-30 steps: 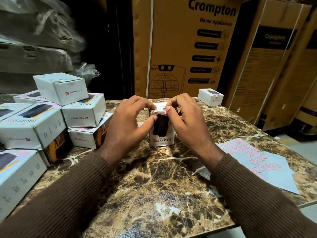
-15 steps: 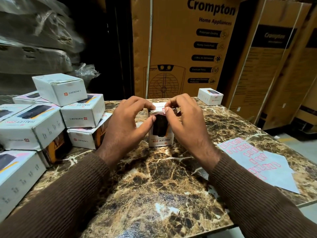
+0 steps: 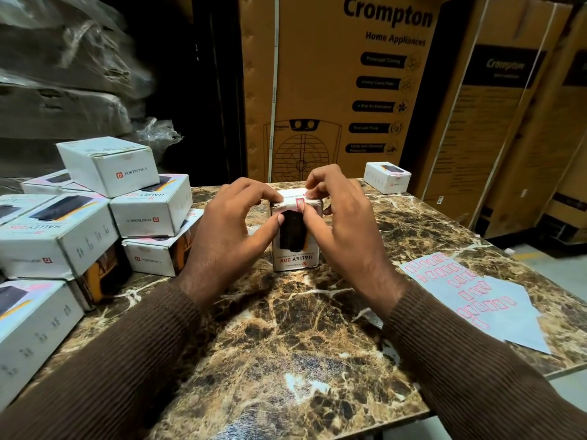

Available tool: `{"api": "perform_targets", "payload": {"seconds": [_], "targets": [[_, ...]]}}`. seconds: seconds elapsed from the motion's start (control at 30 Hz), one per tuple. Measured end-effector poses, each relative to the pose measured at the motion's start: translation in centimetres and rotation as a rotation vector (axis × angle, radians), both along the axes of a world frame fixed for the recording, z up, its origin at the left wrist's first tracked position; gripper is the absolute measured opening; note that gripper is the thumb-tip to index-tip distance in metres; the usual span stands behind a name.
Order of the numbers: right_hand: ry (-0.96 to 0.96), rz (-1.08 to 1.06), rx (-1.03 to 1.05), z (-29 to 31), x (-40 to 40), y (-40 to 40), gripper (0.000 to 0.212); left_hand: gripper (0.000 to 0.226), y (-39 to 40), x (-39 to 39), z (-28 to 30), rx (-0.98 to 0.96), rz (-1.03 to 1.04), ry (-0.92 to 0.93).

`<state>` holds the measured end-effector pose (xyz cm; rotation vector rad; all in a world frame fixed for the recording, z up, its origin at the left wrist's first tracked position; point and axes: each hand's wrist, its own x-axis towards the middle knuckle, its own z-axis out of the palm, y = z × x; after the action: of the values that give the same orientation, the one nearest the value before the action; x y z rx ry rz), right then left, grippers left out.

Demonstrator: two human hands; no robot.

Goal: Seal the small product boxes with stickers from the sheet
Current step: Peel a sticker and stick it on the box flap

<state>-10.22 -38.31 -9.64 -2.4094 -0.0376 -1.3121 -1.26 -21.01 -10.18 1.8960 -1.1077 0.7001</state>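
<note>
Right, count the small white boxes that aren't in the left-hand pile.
2: the held box stands mid-table between the left hand and right hand; the lone box lies at the table's far right, before the Crompton carton. None looks hidden.

Box (image 3: 297,246) stands upright on table (image 3: 286,344), between left hand (image 3: 228,230) and right hand (image 3: 343,227), both touching it. Sticker (image 3: 299,203) sits over its top front edge, between the thumbs. Stacked boxes (image 3: 95,217) left of left hand. Sticker sheet (image 3: 476,296) right of right hand, flat on table. Single box (image 3: 387,177) behind right hand; cartons (image 3: 333,90) beyond the table.
</note>
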Motion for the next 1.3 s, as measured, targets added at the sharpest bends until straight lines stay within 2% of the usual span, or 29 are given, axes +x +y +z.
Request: {"api": "perform_targets", "payload": {"seconds": [0.1, 0.23, 0.57, 0.67, 0.93, 1.3], "targets": [[0.000, -0.049, -0.103, -0.1, -0.1, -0.2, 0.010, 0.021, 0.0, 0.0, 0.0, -0.003, -0.007, 0.007], [0.009, -0.054, -0.098, -0.2, -0.1, -0.4, 0.009, 0.021, 0.1, -0.1, -0.1, -0.001, -0.009, 0.006], [0.007, -0.013, -0.062, 0.0, 0.0, -0.9, 0.021, 0.021, 0.1, 0.0, -0.1, -0.005, -0.012, -0.006], [0.028, -0.015, -0.070, 0.0, 0.2, -1.0, 0.019, 0.020, 0.1, 0.2, -0.1, 0.000, -0.010, -0.012], [0.004, 0.082, 0.089, 0.0, 0.3, -1.9, 0.013, 0.021, 0.1, 0.2, -0.2, -0.002, -0.011, -0.002], [0.047, 0.126, 0.138, 0.1, 0.8, -1.6, 0.005, 0.021, -0.1, 0.2, -0.2, -0.001, -0.016, -0.006]]}}
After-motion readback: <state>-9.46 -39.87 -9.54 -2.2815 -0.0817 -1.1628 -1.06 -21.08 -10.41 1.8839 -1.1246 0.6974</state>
